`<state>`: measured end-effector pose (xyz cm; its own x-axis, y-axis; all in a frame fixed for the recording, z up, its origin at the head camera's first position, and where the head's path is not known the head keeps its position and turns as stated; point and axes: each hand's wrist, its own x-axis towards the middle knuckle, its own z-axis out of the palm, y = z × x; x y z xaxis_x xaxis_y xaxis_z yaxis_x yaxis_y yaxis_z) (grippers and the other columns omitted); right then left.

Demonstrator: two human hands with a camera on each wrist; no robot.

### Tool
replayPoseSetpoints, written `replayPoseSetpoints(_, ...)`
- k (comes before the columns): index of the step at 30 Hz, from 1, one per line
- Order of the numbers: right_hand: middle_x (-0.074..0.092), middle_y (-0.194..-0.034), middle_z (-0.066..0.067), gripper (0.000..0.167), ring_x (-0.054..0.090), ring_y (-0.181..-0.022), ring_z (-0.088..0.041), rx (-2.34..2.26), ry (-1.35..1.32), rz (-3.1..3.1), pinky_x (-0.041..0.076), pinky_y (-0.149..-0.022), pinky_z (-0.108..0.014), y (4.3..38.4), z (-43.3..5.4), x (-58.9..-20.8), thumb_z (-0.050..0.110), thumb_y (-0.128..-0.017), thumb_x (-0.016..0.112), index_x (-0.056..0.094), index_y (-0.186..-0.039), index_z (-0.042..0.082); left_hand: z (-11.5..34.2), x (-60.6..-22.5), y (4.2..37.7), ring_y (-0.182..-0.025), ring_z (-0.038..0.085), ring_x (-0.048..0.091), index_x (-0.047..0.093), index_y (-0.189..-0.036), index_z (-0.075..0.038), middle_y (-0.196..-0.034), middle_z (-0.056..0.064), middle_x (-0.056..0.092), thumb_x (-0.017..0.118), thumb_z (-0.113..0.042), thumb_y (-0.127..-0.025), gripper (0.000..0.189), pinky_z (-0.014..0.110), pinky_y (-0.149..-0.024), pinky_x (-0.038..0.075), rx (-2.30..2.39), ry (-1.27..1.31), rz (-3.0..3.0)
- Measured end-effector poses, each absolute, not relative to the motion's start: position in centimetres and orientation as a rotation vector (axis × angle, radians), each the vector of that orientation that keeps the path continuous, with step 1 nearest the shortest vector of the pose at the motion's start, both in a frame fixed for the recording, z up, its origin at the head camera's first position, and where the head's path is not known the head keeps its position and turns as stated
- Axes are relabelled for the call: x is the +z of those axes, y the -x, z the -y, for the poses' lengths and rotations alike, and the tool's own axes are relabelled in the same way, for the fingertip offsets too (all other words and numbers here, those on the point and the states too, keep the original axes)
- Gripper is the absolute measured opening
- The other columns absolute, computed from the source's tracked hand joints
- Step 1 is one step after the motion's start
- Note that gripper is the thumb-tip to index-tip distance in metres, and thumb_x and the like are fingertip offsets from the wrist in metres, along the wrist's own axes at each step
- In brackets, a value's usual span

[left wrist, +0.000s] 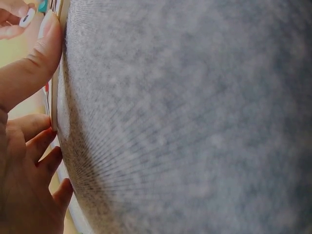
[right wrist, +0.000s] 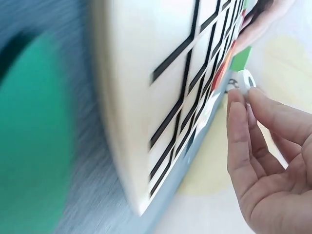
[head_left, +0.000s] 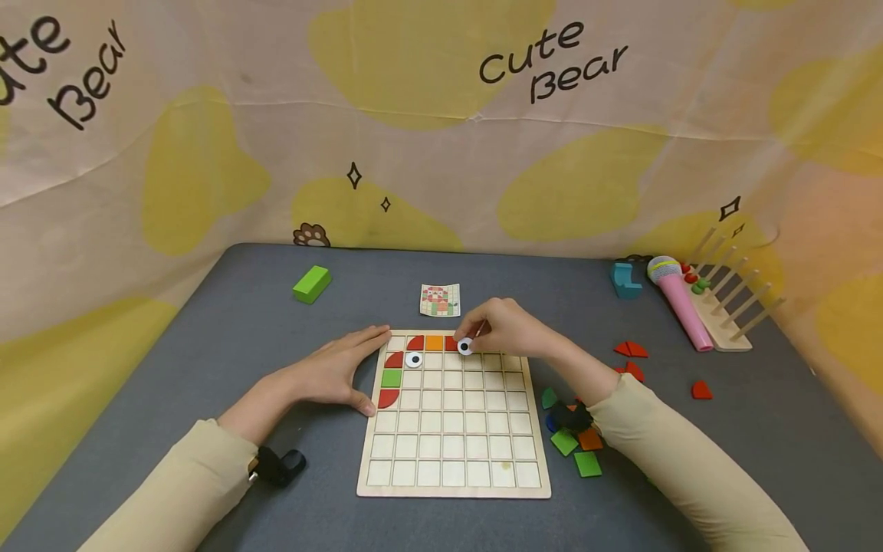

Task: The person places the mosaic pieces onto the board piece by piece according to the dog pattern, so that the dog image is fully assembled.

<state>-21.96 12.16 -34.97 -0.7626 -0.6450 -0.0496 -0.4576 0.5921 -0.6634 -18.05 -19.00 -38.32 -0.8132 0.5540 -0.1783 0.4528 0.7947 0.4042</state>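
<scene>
A square wooden grid board (head_left: 453, 445) lies on the grey table. My left hand (head_left: 334, 368) rests at its left edge, fingers stretched to the top corner and thumb lower down. Between thumb and fingertips, my right hand (head_left: 509, 326) pinches a white disc with a black dot (head_left: 465, 347), over the upper rows of the grid. A matching eye disc (head_left: 414, 359) sits in the second row. Red quarter-round tiles (head_left: 388, 399), an orange square (head_left: 434, 343) and a green square (head_left: 391, 379) fill cells along the top and left. In the right wrist view, the pinched disc stands on edge.
A small pattern card (head_left: 440, 300) lies behind the board. Loose green tiles (head_left: 588, 464) and red tiles (head_left: 701, 390) are scattered to the right. Farther back are a green block (head_left: 313, 284), a blue block (head_left: 625, 281), a pink microphone (head_left: 683, 307) and a pegged wooden stand (head_left: 731, 333).
</scene>
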Motion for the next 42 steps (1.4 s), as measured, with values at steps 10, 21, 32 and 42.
replayPoseSetpoints(10, 0.074, -0.089, -0.003, 0.015, 0.063, -0.078, -0.010, -0.826, 0.771, -2.567, 0.052, -0.070, -0.021, 21.4, -9.3, -34.8, 0.000, -0.080, 0.076, 0.076, -0.091, 0.011, 18.9, -38.3, 18.0, -0.153, 0.037, 0.023, 0.026, -0.157, -0.012, -0.166, 0.008, 0.023, 0.088, -0.049, -0.065, 0.117, 0.068, -0.116, 0.027, 0.496, -0.749, -2.689)
replayPoseSetpoints(21, 0.074, -0.084, -0.002, 0.015, 0.061, -0.072, -0.010, -0.786, 0.727, -2.594, 0.049, -0.066, -0.020, 21.0, -8.9, -34.8, 0.001, -0.081, 0.076, 0.078, -0.091, 0.011, 18.9, -38.4, 18.1, -0.154, 0.036, 0.023, 0.026, -0.157, -0.013, -0.166, 0.007, 0.024, 0.087, -0.049, -0.065, 0.117, 0.068, -0.116, 0.027, 0.489, -0.736, -2.691)
replayPoseSetpoints(32, 0.076, -0.084, 0.000, 0.012, 0.062, -0.073, -0.010, -0.727, 0.694, -2.633, 0.049, -0.067, -0.021, 20.9, -8.7, -34.9, 0.004, -0.082, 0.077, 0.080, -0.089, 0.014, 18.9, -38.5, 18.1, -0.153, 0.037, 0.023, 0.026, -0.157, -0.014, -0.166, 0.007, 0.024, 0.087, -0.051, -0.064, 0.118, 0.068, -0.116, 0.026, 0.487, -0.724, -2.694)
replayPoseSetpoints(42, 0.077, -0.086, 0.002, 0.015, 0.064, -0.076, -0.010, -0.707, 0.683, -2.674, 0.053, -0.072, -0.026, 20.9, -8.6, -35.3, 0.005, -0.081, 0.078, 0.081, -0.089, 0.017, 18.8, -38.4, 18.0, -0.153, 0.037, 0.024, 0.026, -0.157, -0.013, -0.166, 0.008, 0.024, 0.087, -0.051, -0.064, 0.118, 0.068, -0.116, 0.026, 0.491, -0.721, -2.689)
